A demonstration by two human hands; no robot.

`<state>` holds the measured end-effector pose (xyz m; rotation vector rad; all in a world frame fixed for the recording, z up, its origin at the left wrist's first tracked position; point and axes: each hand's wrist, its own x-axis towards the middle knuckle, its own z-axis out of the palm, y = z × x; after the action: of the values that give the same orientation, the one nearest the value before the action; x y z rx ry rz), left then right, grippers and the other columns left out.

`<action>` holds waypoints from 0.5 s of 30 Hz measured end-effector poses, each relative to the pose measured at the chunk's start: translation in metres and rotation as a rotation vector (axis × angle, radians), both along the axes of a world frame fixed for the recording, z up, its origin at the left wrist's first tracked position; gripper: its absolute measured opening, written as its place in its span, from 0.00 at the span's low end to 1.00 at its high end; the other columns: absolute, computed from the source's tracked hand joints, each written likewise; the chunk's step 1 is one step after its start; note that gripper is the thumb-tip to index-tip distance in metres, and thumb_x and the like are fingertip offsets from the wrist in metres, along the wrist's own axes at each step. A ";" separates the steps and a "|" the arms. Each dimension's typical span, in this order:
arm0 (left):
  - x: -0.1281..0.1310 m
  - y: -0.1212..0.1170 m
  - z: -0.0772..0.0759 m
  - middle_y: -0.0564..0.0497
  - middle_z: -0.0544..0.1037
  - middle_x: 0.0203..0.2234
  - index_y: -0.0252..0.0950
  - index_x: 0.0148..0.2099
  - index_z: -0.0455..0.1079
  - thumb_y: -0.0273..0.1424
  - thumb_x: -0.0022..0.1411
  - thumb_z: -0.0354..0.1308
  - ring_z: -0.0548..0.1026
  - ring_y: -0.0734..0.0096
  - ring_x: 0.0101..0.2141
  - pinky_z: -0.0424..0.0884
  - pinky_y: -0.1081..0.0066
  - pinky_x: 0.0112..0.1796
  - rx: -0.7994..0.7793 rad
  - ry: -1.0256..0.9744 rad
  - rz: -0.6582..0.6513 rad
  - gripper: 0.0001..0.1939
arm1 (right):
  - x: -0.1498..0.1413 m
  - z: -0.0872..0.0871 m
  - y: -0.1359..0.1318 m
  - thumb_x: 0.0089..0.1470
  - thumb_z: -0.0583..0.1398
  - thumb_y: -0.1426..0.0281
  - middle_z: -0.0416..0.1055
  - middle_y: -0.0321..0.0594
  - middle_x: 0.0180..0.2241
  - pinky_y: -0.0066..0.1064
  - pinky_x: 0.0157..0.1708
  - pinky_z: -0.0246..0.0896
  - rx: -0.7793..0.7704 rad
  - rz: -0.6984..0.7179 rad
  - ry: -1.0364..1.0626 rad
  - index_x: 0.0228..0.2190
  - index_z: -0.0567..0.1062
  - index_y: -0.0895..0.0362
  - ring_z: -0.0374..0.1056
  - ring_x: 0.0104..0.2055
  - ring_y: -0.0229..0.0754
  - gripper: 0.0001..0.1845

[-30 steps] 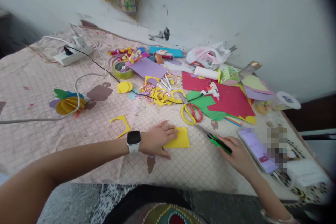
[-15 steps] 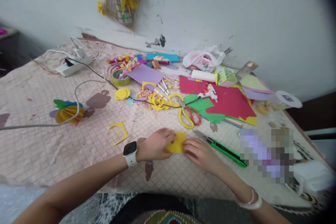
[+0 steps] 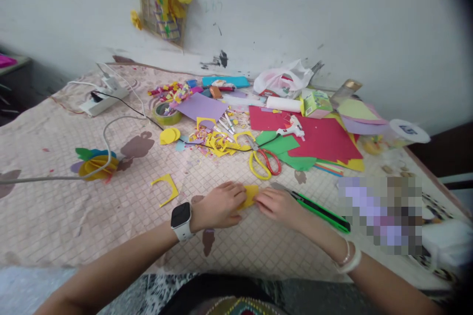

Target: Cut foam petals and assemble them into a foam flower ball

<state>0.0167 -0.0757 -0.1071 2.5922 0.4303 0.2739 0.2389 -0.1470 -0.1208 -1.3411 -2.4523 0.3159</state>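
The left hand [image 3: 221, 205] is resting on a small piece of yellow paper [image 3: 251, 197], fingers bent together over its left side; whether it is gripping or only pressing, I cannot tell. The right hand [image 3: 279, 206] is pinching the paper's right edge with gathered fingertips. The paper is lying between the two hands near the table's front edge, perhaps bending a little, though no clear fold is showing.

As far as one can judge, the work is standing partway: yellow discs [image 3: 170, 135] are sitting in a small pile, and a hollowed yellow offcut [image 3: 172, 184] is lying left of the hands. The held piece is showing no rounded cut where it is visible, so its shaping seems to be waiting. The green knife [image 3: 325, 211] is lying beside the right hand, and the scissors [image 3: 258, 150] are resting beyond the paper, both unheld.

A checked cloth with dark stains is covering the table [image 3: 111, 231]. Paper scraps [image 3: 221, 143] are littering its middle, a glue gun [image 3: 293, 128] is lying on a red sheet [image 3: 325, 140], and a power strip [image 3: 104, 102] is sitting at the far left. Behind, a smudged pale wall [image 3: 281, 15] is carrying a decorated hanging [image 3: 164, 7].
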 end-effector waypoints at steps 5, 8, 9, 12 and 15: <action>-0.003 0.021 0.005 0.47 0.82 0.33 0.36 0.46 0.74 0.27 0.63 0.55 0.80 0.61 0.34 0.75 0.64 0.39 0.031 -0.062 0.164 0.10 | 0.004 0.018 0.030 0.63 0.53 0.76 0.79 0.42 0.33 0.35 0.34 0.70 0.049 -0.164 0.114 0.37 0.75 0.56 0.75 0.35 0.44 0.11; -0.011 0.043 0.012 0.45 0.82 0.40 0.38 0.47 0.74 0.25 0.67 0.49 0.79 0.59 0.43 0.71 0.58 0.48 0.081 -0.151 0.289 0.14 | -0.004 0.033 0.048 0.63 0.54 0.73 0.77 0.43 0.36 0.40 0.42 0.68 0.108 -0.197 0.157 0.37 0.76 0.55 0.73 0.40 0.47 0.10; -0.016 0.049 0.013 0.45 0.81 0.45 0.39 0.49 0.74 0.24 0.67 0.48 0.76 0.58 0.49 0.67 0.54 0.53 0.103 -0.182 0.324 0.16 | -0.010 0.036 0.052 0.63 0.54 0.73 0.76 0.44 0.37 0.42 0.45 0.66 0.125 -0.194 0.162 0.37 0.77 0.55 0.71 0.42 0.48 0.11; -0.032 0.057 0.007 0.46 0.77 0.52 0.40 0.50 0.74 0.22 0.66 0.48 0.67 0.56 0.59 0.52 0.47 0.62 0.143 -0.198 0.391 0.17 | -0.033 0.030 0.059 0.63 0.55 0.74 0.75 0.45 0.35 0.45 0.47 0.63 0.133 -0.152 0.155 0.34 0.78 0.54 0.68 0.42 0.50 0.12; -0.048 0.049 -0.009 0.45 0.75 0.55 0.41 0.50 0.74 0.25 0.61 0.57 0.65 0.52 0.60 0.49 0.42 0.62 0.107 -0.138 0.395 0.16 | -0.054 0.008 0.059 0.59 0.57 0.78 0.73 0.43 0.30 0.43 0.42 0.64 0.084 -0.112 0.148 0.27 0.77 0.54 0.68 0.39 0.50 0.12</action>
<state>-0.0311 -0.0270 -0.1156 2.5513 0.8985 0.6209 0.1851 -0.0882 -0.1124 -1.3620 -2.2351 0.2712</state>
